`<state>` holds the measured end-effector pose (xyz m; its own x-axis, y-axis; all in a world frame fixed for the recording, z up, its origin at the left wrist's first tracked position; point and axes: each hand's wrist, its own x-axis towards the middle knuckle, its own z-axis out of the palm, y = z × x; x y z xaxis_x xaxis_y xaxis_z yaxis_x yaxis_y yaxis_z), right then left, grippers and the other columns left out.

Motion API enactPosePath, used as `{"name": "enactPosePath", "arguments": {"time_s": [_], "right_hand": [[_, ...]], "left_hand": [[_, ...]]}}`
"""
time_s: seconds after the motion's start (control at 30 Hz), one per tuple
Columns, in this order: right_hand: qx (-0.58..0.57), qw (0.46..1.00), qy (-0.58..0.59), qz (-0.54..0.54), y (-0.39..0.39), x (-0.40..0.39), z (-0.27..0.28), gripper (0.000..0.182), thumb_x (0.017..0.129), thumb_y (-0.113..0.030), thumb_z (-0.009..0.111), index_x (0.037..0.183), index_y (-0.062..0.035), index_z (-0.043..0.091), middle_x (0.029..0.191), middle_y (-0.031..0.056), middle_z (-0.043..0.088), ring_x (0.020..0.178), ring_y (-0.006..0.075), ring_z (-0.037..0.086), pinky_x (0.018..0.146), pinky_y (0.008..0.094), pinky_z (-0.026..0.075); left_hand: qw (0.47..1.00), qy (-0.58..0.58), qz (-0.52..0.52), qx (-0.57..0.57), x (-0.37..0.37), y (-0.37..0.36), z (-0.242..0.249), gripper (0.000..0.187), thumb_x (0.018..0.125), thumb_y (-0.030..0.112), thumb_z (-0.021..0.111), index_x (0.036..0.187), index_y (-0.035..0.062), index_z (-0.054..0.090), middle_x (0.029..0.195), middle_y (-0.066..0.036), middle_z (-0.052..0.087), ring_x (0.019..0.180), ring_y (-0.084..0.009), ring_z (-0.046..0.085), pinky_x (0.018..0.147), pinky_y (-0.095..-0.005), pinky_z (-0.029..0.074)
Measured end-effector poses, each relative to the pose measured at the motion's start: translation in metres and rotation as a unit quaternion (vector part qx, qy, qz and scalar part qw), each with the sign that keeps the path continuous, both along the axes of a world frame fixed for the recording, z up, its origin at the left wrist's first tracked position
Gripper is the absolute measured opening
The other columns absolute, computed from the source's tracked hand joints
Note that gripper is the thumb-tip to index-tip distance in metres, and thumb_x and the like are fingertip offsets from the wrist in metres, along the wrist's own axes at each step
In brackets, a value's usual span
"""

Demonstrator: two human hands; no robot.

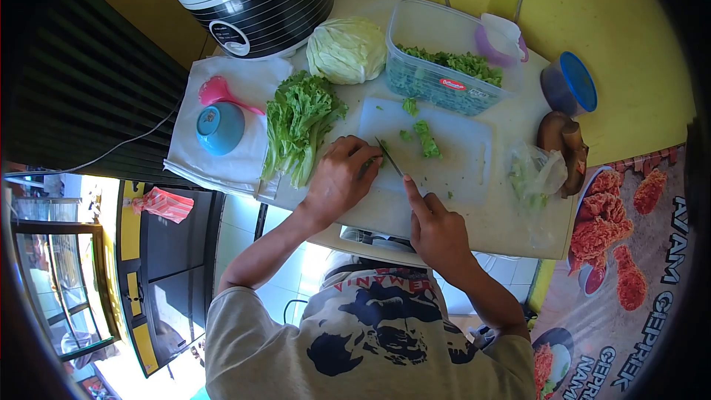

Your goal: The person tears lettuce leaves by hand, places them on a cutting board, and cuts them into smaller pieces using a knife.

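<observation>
My right hand [441,228] grips a knife [389,155], its index finger stretched along the top of the blade. The blade points away from me and to the left, over the white cutting board [463,144]. At the board's left edge my left hand [344,174] has its fingers curled down on a bit of green lettuce [382,150], close beside the blade; most of what it presses is hidden. Cut lettuce pieces [426,139] lie on the board. Left of the board is a bunch of leaf lettuce [300,122].
Behind the board stand a pale cabbage [346,50], a clear tub [415,26] of cut greens and a rice cooker [255,11]. A blue bowl [220,128] and a pink ladle [216,92] lie left. A plastic bag [535,174] and a blue-lidded container [569,83] are right.
</observation>
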<state>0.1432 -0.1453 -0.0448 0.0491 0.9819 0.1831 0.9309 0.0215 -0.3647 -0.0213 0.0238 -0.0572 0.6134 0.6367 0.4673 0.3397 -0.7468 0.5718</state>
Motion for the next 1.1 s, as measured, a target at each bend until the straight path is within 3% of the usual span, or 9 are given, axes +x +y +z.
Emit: {"name": "enactPosePath", "arguments": {"time_s": [0.33,0.53,0.63,0.73,1.03,1.1], "right_hand": [[0.024,0.999,0.011,-0.024,0.006,0.023,0.003,0.066,0.091,-0.005,0.066,0.155,-0.0109,0.051,0.084,0.0088,0.061,0.052,0.0267,0.061,0.05,0.0402,0.055],[0.031,0.997,0.058,-0.043,-0.004,0.031,-0.004,0.064,0.095,-0.006,0.065,0.156,-0.0125,0.049,0.083,0.0098,0.061,0.053,0.0278,0.062,0.051,0.0417,0.054],[0.037,0.996,0.073,-0.048,-0.007,0.03,-0.001,0.062,0.097,-0.005,0.063,0.157,-0.013,0.049,0.082,0.0098,0.061,0.054,0.0278,0.062,0.05,0.0415,0.053],[0.073,0.991,0.096,-0.05,-0.009,0.029,0.002,0.062,0.098,-0.004,0.063,0.157,-0.0134,0.049,0.081,0.0097,0.061,0.054,0.0278,0.061,0.05,0.0411,0.052],[0.031,0.995,0.094,-0.025,-0.009,0.02,-0.007,0.062,0.095,-0.005,0.064,0.155,-0.0115,0.051,0.081,0.0099,0.062,0.055,0.0285,0.063,0.052,0.041,0.054],[0.018,0.996,0.082,-0.027,-0.008,0.02,-0.001,0.063,0.094,-0.005,0.064,0.155,-0.0114,0.05,0.081,0.01,0.061,0.055,0.0286,0.064,0.052,0.0412,0.055]], "left_hand": [[1.0,0.005,0.002,-0.027,0.001,-0.001,0.002,0.016,0.086,0.007,0.077,0.102,0.0043,0.076,0.097,-0.014,0.069,0.093,-0.0337,0.068,0.084,-0.046,0.054],[0.998,0.033,0.031,0.042,0.012,0.0,0.003,0.015,0.088,0.012,0.078,0.102,0.0076,0.079,0.096,-0.007,0.073,0.093,-0.0275,0.069,0.084,-0.0439,0.048],[0.999,0.003,0.032,0.02,0.025,0.0,0.008,0.018,0.089,0.012,0.079,0.107,0.0084,0.08,0.096,-0.012,0.075,0.086,-0.0299,0.07,0.08,-0.0413,0.055],[0.994,-0.016,0.051,-0.096,0.032,0.0,0.007,0.02,0.09,0.012,0.078,0.11,0.0069,0.08,0.099,-0.015,0.077,0.084,-0.0302,0.071,0.076,-0.0398,0.056],[0.997,-0.015,0.06,-0.047,0.027,0.003,-0.001,0.028,0.089,0.007,0.078,0.117,0.0033,0.077,0.103,-0.017,0.077,0.084,-0.0308,0.073,0.073,-0.039,0.058],[0.992,-0.022,0.061,-0.11,0.024,-0.002,0.01,0.027,0.09,0.005,0.075,0.116,0.001,0.074,0.104,-0.019,0.074,0.084,-0.0347,0.073,0.077,-0.0428,0.058]]}}
